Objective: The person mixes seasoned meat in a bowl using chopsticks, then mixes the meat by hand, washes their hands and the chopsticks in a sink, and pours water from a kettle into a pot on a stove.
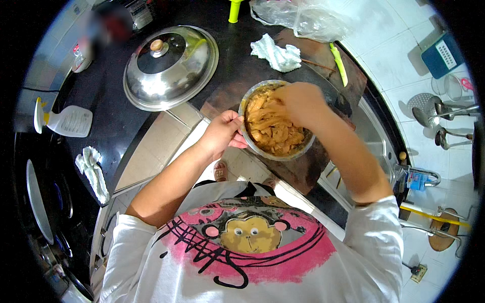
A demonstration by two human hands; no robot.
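Observation:
A round metal bowl (279, 157) is in front of me at the counter's edge. It holds a heap of slices coated in brown sauce (273, 128), which look like meat. My left hand (226, 130) grips the bowl's left rim, thumb on top and fingers beneath. Over the upper right of the bowl is my right hand (301, 104), blurred, its fingertips down among the slices. How those fingers are closed is hidden.
Behind the bowl lie a crumpled white cloth (276, 53), a green-handled knife or peeler (338, 64) and a plastic bag (303, 19). A domed steel lid (170, 72) rests at back left. On the left are a spray bottle (72, 120) and another cloth (93, 174); a sink (373, 128) is right.

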